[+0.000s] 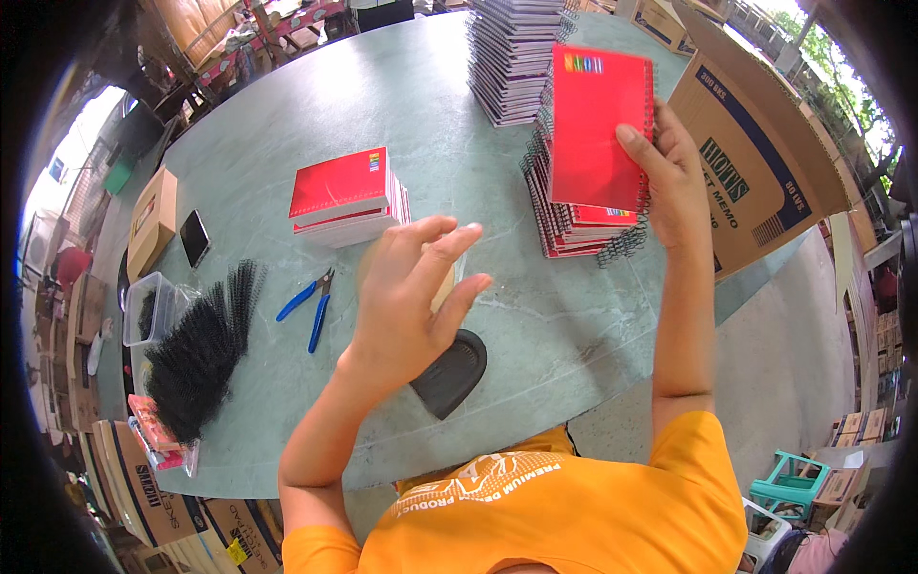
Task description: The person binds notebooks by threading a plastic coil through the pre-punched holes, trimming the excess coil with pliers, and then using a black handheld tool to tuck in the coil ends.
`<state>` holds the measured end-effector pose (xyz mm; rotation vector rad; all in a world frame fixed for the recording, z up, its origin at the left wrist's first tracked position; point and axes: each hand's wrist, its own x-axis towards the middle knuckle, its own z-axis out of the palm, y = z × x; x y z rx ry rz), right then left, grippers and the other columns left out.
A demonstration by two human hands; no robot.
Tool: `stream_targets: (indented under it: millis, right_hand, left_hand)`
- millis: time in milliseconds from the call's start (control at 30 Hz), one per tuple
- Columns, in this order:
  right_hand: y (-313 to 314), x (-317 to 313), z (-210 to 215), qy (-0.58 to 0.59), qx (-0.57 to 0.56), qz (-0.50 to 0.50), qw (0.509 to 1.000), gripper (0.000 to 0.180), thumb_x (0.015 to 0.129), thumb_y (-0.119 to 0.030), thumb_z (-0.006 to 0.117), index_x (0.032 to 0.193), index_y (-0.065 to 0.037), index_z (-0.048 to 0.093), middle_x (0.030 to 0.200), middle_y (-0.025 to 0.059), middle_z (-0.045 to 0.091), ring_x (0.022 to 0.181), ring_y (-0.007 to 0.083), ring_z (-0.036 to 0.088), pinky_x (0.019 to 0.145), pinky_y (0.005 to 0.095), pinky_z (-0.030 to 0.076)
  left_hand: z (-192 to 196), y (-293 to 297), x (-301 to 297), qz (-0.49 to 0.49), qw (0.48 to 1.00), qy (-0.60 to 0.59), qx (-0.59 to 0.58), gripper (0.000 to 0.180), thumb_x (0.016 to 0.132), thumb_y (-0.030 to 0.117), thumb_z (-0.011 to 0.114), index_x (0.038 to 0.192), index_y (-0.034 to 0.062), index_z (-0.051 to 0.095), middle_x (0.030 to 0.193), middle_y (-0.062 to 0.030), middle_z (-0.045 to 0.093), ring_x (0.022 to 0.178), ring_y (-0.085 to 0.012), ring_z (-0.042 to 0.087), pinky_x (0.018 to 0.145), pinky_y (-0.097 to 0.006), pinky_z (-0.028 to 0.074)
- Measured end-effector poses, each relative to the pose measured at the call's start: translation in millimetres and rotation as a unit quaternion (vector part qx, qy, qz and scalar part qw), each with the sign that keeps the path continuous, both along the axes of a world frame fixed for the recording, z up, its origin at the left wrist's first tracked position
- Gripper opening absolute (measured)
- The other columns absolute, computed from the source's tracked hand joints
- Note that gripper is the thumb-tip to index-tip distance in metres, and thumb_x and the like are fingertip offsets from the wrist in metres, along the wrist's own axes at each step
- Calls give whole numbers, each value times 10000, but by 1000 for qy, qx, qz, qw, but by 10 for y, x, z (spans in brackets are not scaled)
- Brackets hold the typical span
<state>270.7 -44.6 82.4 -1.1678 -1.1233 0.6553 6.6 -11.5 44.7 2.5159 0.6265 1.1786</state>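
Observation:
My right hand grips a red spiral-bound notebook by its right edge, lifted upright over a stack of red spiral notebooks on the grey-green table. My left hand hovers open above the middle of the table, fingers spread, holding nothing. It partly hides a roll of clear tape. A black tape-dispenser piece lies just below that hand.
A small pile of red notebooks lies centre-left, blue-handled pliers beside it. A heap of black spiral coils, a clear tub and a phone sit at the left. A tall notebook stack and cardboard box stand at the back right.

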Motion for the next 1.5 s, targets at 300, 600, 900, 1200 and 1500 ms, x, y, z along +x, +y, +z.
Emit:
stream_targets:
  millis: [300,600,900,1200,1500]
  right_hand:
    - [-48,698,-823,-9,-155,-89,984,473,949,-88,437,1368,101,326,1347,192,472,1237,194,459,1035,278,334]
    - [-110,690,-578,-360,-77,-256,894,484,863,-113,581,1308,32,457,1339,191,489,1253,279,460,1043,350,342]
    - [-81,-365,-197,-375,90,-94,918,299,863,-72,609,1161,-47,615,1224,122,597,1187,245,527,994,344,399]
    - [405,-1550,-503,-572,160,-1,805,388,774,-167,657,1147,-86,588,1074,127,645,1061,279,586,925,422,427]
    - [675,-1455,-611,-518,34,65,852,124,773,-138,643,885,-93,616,723,92,634,701,289,621,598,408,463]
  left_hand:
    - [-380,73,-64,-17,998,34,-42,267,803,115,683,1053,52,612,1038,-155,601,923,-321,585,769,-386,474]
    - [-441,572,-338,67,993,79,58,225,766,17,652,989,41,658,940,-111,632,943,-301,573,799,-375,471]
    - [-606,1346,-876,244,938,173,173,234,755,89,629,983,43,661,966,-90,668,968,-274,582,844,-382,453]
    - [-193,408,-667,191,953,215,96,209,752,86,583,949,33,632,881,-108,631,893,-262,583,770,-367,448]
    - [-566,763,-2006,434,854,195,-211,230,822,226,641,913,14,645,884,-185,664,865,-331,626,755,-425,486]
